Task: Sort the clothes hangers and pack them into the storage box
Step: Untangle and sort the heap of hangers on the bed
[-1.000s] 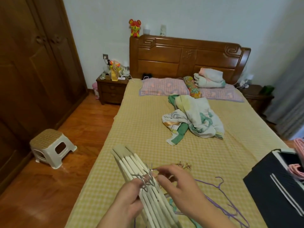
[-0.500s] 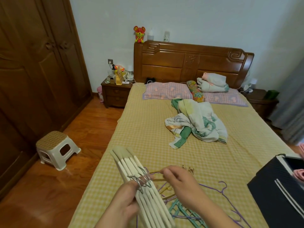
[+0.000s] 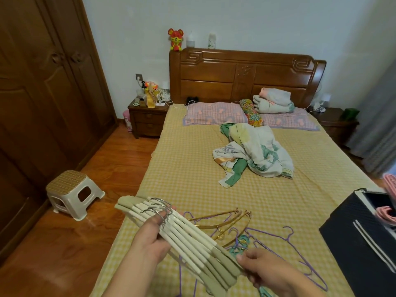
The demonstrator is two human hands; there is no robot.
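white hangers (image 3: 182, 234) gripped between left hand (image 3: 153, 239), right hand (image 3: 264, 270)

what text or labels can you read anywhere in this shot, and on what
No text can be read.
The yellow package on the left nightstand has markings, too small and blurred to read.
The red plush toy on the headboard shows no legible words.
The white hangers and dark storage box show no print.
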